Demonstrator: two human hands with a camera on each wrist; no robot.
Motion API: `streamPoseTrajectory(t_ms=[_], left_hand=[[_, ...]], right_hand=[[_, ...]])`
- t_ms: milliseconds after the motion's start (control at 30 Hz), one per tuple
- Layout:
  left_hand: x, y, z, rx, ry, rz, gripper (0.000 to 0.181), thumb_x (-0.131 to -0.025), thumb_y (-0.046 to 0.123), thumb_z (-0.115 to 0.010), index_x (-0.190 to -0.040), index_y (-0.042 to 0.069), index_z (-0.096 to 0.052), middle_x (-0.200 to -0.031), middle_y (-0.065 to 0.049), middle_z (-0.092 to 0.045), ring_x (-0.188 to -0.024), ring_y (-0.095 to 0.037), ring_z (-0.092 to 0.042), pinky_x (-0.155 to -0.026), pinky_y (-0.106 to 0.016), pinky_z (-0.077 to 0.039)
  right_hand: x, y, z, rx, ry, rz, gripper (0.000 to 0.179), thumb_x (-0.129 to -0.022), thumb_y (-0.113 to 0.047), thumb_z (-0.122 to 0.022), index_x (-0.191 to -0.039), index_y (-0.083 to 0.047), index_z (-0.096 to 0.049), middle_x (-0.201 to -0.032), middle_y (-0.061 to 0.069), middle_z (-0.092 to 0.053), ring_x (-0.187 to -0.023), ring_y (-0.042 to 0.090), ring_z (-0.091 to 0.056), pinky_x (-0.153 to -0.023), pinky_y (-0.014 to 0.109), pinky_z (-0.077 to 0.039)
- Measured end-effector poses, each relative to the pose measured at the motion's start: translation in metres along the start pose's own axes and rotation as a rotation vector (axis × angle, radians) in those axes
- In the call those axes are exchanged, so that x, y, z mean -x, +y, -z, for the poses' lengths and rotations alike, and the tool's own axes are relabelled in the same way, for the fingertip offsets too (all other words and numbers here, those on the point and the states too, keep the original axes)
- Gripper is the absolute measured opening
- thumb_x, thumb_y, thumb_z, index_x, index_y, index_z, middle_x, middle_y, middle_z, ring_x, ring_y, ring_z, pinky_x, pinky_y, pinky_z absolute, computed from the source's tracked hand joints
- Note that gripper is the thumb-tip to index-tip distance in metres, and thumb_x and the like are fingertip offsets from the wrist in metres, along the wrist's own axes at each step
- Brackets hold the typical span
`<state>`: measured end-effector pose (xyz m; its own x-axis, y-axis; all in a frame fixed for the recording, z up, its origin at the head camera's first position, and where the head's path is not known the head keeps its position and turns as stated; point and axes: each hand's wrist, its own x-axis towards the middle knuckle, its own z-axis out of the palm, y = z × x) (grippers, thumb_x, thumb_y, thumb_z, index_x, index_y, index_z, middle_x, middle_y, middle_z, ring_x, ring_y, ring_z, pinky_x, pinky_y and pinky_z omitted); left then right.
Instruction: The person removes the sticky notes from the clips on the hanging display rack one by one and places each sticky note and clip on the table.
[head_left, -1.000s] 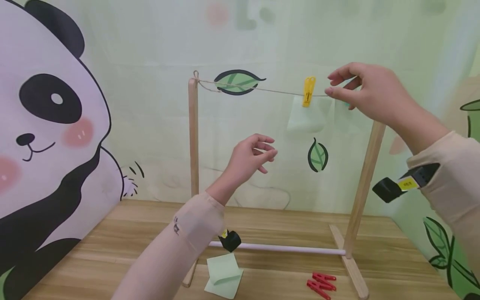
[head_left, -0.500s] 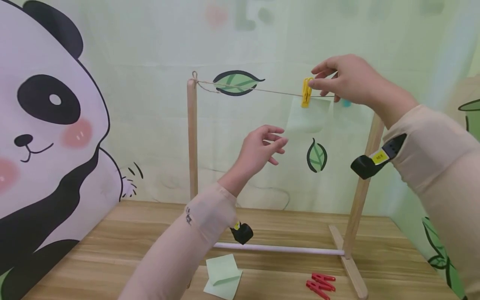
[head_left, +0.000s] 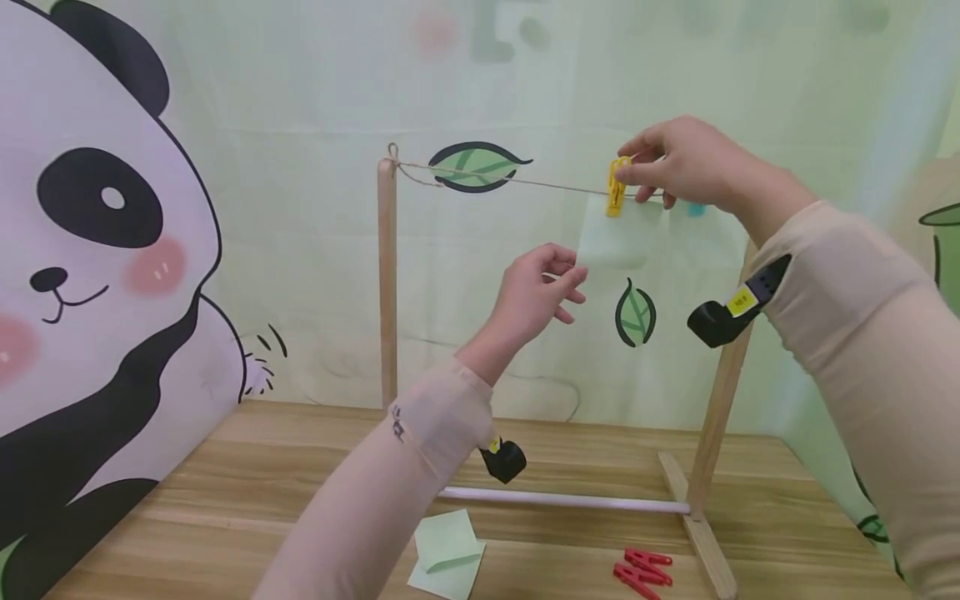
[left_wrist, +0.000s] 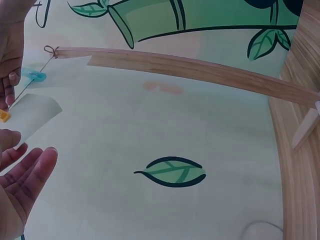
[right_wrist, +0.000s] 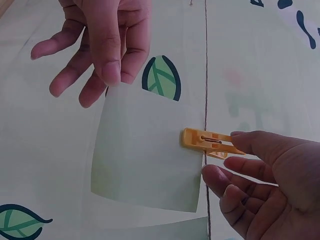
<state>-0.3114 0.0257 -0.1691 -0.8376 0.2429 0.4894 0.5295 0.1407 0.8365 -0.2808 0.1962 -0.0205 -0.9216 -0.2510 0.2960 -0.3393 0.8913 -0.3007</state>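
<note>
A pale green paper sheet [head_left: 611, 242] hangs from the thin string [head_left: 558, 185], clipped at its top edge by a yellow clothespin [head_left: 615, 200]. My right hand [head_left: 690, 162] pinches the clothespin's upper handles between thumb and forefinger; its other fingers curl below, close to the string, in the right wrist view. My left hand [head_left: 532, 292] holds the sheet's lower left corner between thumb and forefinger, its remaining fingers spread apart. Behind the right hand, a blue clothespin [left_wrist: 34, 75] fixes a second paper sheet [left_wrist: 65, 72] to the string, partly hidden in the head view.
Wooden posts, left [head_left: 387, 283] and right [head_left: 723, 400], bear the string; a white bar [head_left: 562, 498] joins them low down. On the wooden table [head_left: 247, 492] lie loose green paper sheets [head_left: 448, 550] and several red clothespins [head_left: 643, 568]. A printed panda backdrop [head_left: 300, 208] stands behind.
My right hand has moved left along the string and taken hold of the yellow clothespin. The left hand has moved up and right to the sheet's lower corner and pinches it.
</note>
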Motion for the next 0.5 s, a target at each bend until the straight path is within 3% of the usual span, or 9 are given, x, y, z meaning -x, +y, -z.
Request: streamPoseTrajectory(t_ms=[500], left_hand=[[-0.0017, 0.0046, 0.0008, 0.026, 0.015, 0.007, 0.015, -0.095, 0.016, -0.059, -0.102, 0.003, -0.061, -0.098, -0.011, -0.067, -0.077, -0.019, -0.071, -0.059, -0.028, -0.061]], right_hand=[[-0.0045, 0.0009, -0.0011, -0.041, 0.009, 0.002, 0.052, -0.099, -0.035, -0.05, -0.139, -0.003, -0.046, -0.129, 0.02, -0.055, -0.082, 0.016, -0.055, -0.06, 0.022, -0.047]])
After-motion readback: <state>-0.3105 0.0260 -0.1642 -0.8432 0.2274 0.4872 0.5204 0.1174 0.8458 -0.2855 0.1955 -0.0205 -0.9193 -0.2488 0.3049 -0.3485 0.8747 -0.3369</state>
